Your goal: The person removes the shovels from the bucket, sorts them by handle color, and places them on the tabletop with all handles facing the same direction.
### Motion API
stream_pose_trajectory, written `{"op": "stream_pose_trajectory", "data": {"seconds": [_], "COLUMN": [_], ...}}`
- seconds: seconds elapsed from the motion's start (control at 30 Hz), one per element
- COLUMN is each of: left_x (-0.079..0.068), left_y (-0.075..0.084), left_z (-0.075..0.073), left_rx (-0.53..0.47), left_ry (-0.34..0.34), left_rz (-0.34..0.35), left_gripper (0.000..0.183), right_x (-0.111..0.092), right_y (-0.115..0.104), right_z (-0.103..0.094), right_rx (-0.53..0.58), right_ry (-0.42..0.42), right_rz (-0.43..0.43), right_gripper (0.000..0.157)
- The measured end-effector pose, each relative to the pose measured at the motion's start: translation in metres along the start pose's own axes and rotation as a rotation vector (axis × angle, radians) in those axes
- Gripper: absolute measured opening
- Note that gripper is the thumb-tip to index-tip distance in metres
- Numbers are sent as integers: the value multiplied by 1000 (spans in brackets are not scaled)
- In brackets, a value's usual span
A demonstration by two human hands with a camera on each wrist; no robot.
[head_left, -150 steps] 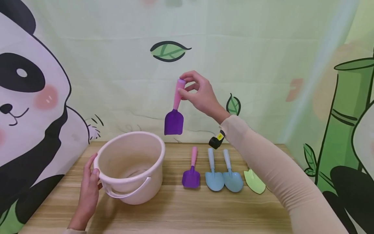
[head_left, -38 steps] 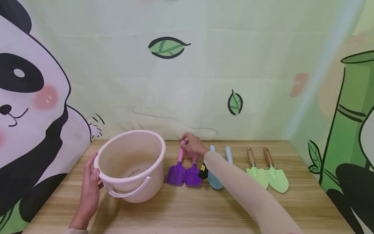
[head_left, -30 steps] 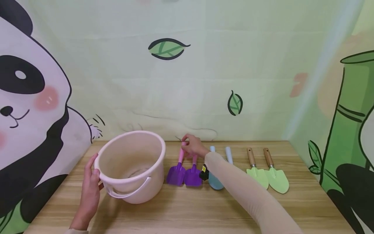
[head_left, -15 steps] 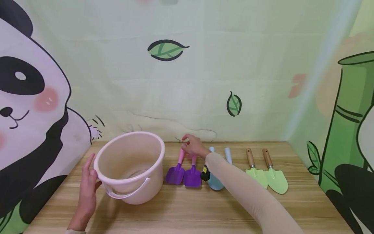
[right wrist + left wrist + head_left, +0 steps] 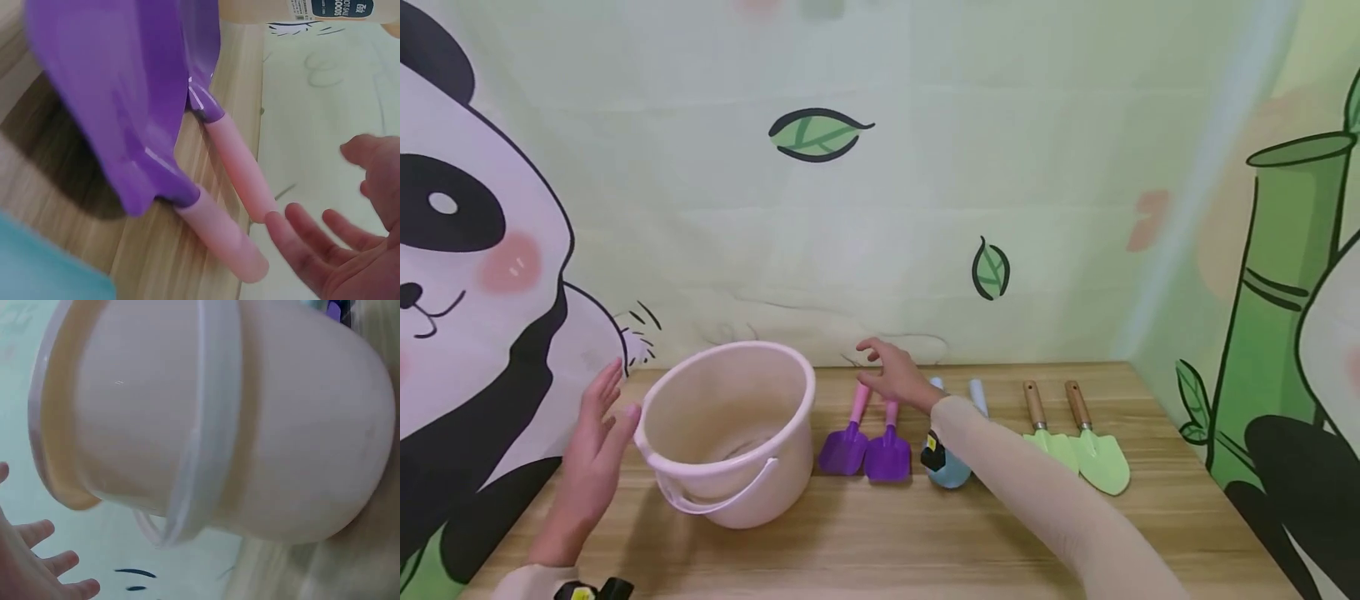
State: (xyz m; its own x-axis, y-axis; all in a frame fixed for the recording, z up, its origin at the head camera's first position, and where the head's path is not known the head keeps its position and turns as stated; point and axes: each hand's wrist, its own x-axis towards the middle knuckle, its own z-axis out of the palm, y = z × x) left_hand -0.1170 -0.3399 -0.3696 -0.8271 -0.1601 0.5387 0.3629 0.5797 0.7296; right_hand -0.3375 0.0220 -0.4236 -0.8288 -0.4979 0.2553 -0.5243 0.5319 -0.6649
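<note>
My left hand is off the pale pink bucket, fingers spread, just left of its rim. The left wrist view shows a gap between those fingers and the bucket wall. Two small shovels with purple blades and pink handles lie side by side to the bucket's right: the left shovel and the right shovel. Over their handle ends hovers my right hand, fingers apart and holding nothing. In the right wrist view its fingertips are close by the farther pink handle.
Right of the purple shovels lie two blue trowels, partly covered by my right sleeve. Farther right are two light green trowels with wooden handles. A printed cloth backdrop rises behind the wooden table.
Five seconds ago my right hand held one purple shovel in the air; it now lies left of the other and my fingers have released it. My left hand has let go of the bucket rim.
</note>
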Motion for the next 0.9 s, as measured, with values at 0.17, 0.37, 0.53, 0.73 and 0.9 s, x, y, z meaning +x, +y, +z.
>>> {"op": "stream_pose_trajectory", "data": {"seconds": [0.17, 0.37, 0.53, 0.73, 0.9], "left_x": [14, 26, 29, 30, 32], "left_y": [8, 22, 28, 35, 43], "left_z": [3, 11, 12, 17, 21], "left_rx": [114, 194, 227, 253, 294], "left_ry": [-67, -123, -125, -104, -104], "left_rz": [75, 141, 180, 242, 271], "left_gripper": [66, 70, 73, 79, 83], "right_x": [-11, -27, -41, -60, -79], "right_y": [1, -2, -3, 4, 15], "right_z": [-9, -25, -40, -60, -75], "right_rx": [24, -210, -473, -670, -715], "right_ry": [-11, -15, -20, 6, 27], "right_rz": [-82, -193, -276, -296, -276], "right_gripper": [58, 76, 91, 99, 102]}}
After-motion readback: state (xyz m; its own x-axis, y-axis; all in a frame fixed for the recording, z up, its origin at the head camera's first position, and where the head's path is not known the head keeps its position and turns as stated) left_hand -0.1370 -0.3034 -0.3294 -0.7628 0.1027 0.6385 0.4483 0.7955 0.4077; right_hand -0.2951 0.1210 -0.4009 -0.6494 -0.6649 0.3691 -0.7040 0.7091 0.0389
